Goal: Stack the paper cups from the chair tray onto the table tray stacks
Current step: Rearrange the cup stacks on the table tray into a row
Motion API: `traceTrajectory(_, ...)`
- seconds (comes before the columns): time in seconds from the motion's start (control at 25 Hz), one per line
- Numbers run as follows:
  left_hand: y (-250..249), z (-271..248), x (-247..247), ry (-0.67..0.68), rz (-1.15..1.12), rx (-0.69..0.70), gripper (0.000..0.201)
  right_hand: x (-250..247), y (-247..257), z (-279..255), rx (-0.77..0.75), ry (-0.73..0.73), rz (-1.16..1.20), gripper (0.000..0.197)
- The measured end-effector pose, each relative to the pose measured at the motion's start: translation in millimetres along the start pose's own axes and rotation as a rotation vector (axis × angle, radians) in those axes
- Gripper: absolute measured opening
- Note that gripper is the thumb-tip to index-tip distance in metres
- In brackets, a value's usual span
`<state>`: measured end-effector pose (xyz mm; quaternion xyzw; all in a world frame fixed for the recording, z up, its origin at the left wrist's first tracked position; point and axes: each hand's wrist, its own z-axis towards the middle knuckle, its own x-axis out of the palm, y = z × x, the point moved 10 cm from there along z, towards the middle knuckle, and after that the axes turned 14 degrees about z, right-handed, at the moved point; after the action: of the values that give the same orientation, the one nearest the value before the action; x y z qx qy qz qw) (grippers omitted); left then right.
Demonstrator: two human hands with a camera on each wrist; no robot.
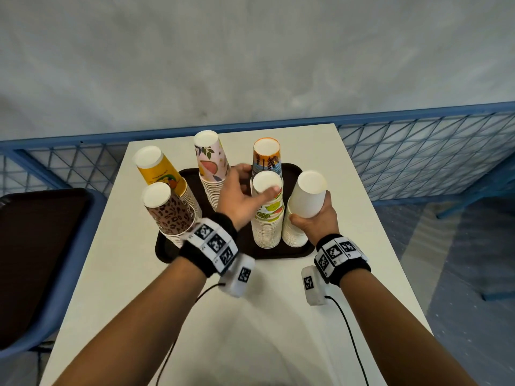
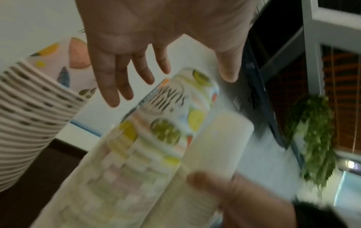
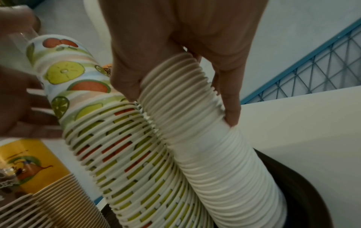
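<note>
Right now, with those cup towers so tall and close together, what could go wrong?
1. The right hand grips the white stack partway up; that stack leans, so a tug might topple it.
2. The left hand is open by the fruit stack; a bump could knock that one into its neighbours.
3. The yellow stack tilts outward past the tray edge.

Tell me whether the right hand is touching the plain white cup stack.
Touching. In the right wrist view, the right hand curls thumb and fingers round the rims of the plain white cup stack; the head view agrees.
</note>
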<state>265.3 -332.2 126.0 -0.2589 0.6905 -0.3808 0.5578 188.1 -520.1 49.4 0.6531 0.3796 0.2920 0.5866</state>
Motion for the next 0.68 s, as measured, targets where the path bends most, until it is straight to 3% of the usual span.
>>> traceTrajectory(0.12, 25, -9, 38, 0.134, 0.042, -0.017, 0.075, 1, 0, 1, -0.008, 0.002, 0.000, 0.074)
traceTrajectory(0.28, 38, -3, 53, 0.056, -0.017, -0.072, 0.067, -2, 0, 5, -0.012, -0.025, 0.010, 0.074)
traceTrajectory(0.52, 36, -7, 73, 0.068, -0.030, -0.006, 0.071, -15, 5, 22, -0.017, -0.016, -0.024, 0.084)
traceTrajectory(0.68, 35, -4, 59, 0.053, -0.329, -0.080, 0.061, -18, 2, 24, -0.009, -0.006, -0.059, 0.084)
